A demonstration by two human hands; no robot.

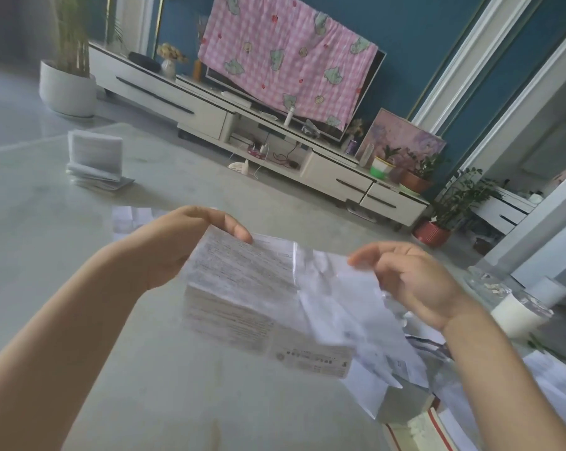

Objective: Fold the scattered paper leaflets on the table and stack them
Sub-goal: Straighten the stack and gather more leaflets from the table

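At the far left of the table (31, 255) sits the stack (96, 164) of folded leaflets, its top one springing open and standing nearly upright. That looks like the first weak spot: another leaflet laid on a sprung top would likely slide off or tip the pile.

Nearer the middle, the left hand (177, 242) pinches the top left edge of the leaflet (268, 294), thumb over the printed face and fingers behind. The sheet hangs in the air above the table, creased and partly unfolded, its lower part drooping and blurred. With only the upper edge held, a fold begun here would probably go crooked or follow the old creases badly.

The right hand (411, 278) is at the top right edge, fingers half curled; whether they actually grip the paper I cannot tell. If not, that side could drop.

At lower right, loose leaflets (470, 395) lie heaped beside a white cup (516, 315), which a sweeping wrist might knock
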